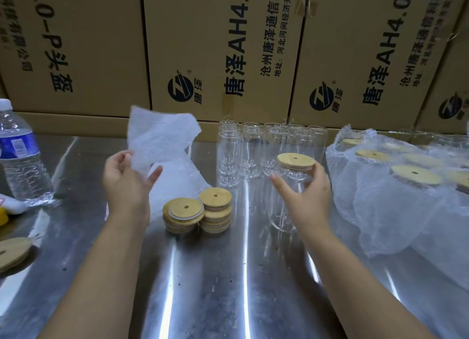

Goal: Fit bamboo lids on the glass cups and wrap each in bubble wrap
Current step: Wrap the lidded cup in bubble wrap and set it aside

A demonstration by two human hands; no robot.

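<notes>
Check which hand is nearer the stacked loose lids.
Left. The left hand, pinching a bubble wrap sheet, sits just left of the lid stacks; the right hand grips a lidded cup farther off to their right.

Two lid stacks sit touching mid-worktop, with open cups clustered behind them. Wrapped cups lie along the right edge. A water bottle stands far left (more lids lie nearer, at that edge). Cartons line the back. The left hand holds a bubble-wrap sheet left of the stacks, and the right hand holds a lidded cup to their right.
</notes>
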